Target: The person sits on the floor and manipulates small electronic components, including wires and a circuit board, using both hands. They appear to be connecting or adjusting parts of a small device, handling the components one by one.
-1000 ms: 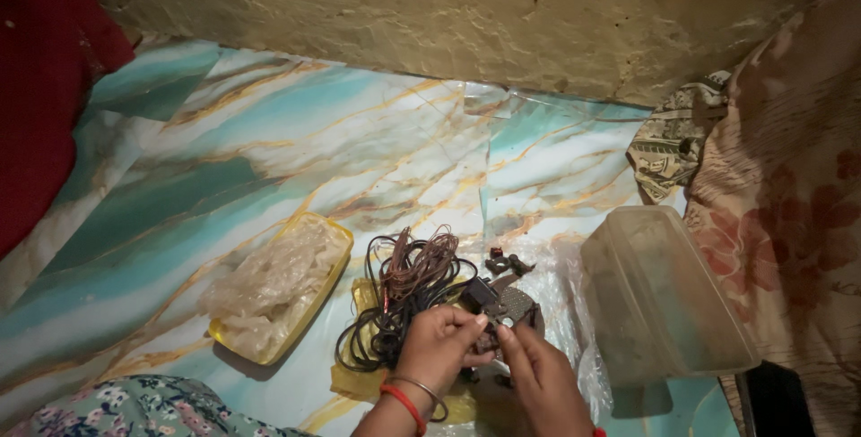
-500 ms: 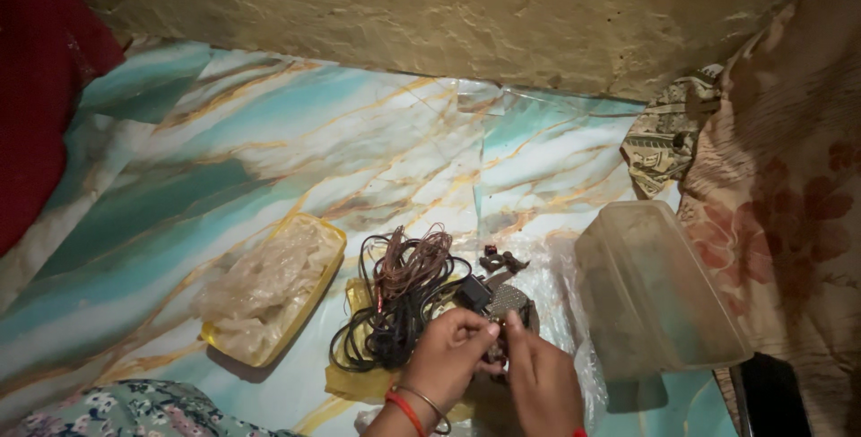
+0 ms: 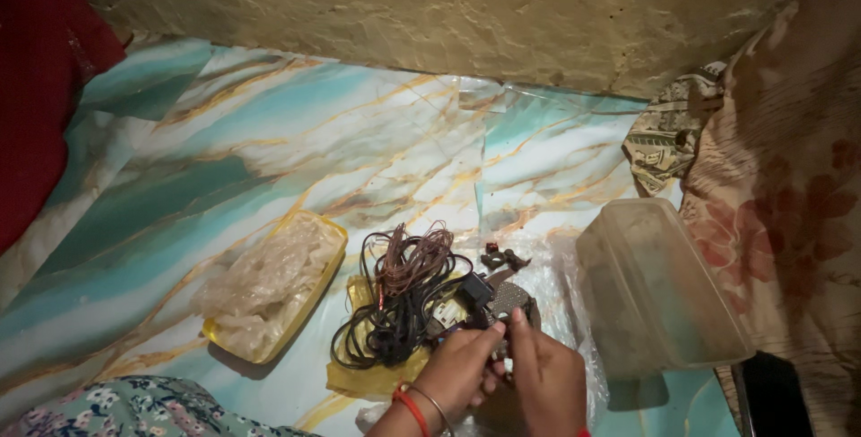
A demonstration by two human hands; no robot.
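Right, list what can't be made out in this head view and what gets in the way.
- Small dark part: both hands cover its lower half; its kind is unclear in the dim light.
- Left hand and right hand: the grip between the fingertips is hidden by the fingers; wrists cut off by the bottom edge.
- Clear plastic tub: contents too murky to tell.
- Yellow lid: crumpled plastic hides its surface.
- Small pieces by the wire coil: too small.

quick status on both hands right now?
Left hand: fingers pinched on a small dark part beside the coiled wires.
Right hand: fingertips closed on the same small dark part.
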